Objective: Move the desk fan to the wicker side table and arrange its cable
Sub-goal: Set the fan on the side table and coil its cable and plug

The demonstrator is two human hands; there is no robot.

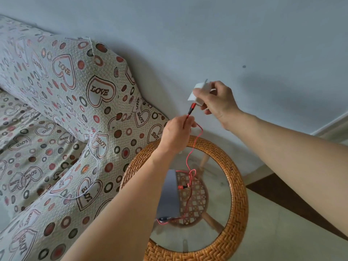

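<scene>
Your left fingers [185,122] pinch the red cable [195,140] just below its plug [192,107], and your right fingers [202,94] curl around a white adapter [194,93] that the plug meets, both raised above the far rim of the wicker side table [239,178]. Your left hand [176,135] sits lower than your right hand [219,102]. From the pinch the cable drops to the table's glass top and loops there beside the grey fan [169,196], which stands on the table near its left side. A patterned sofa [66,113] sits left of the table.
</scene>
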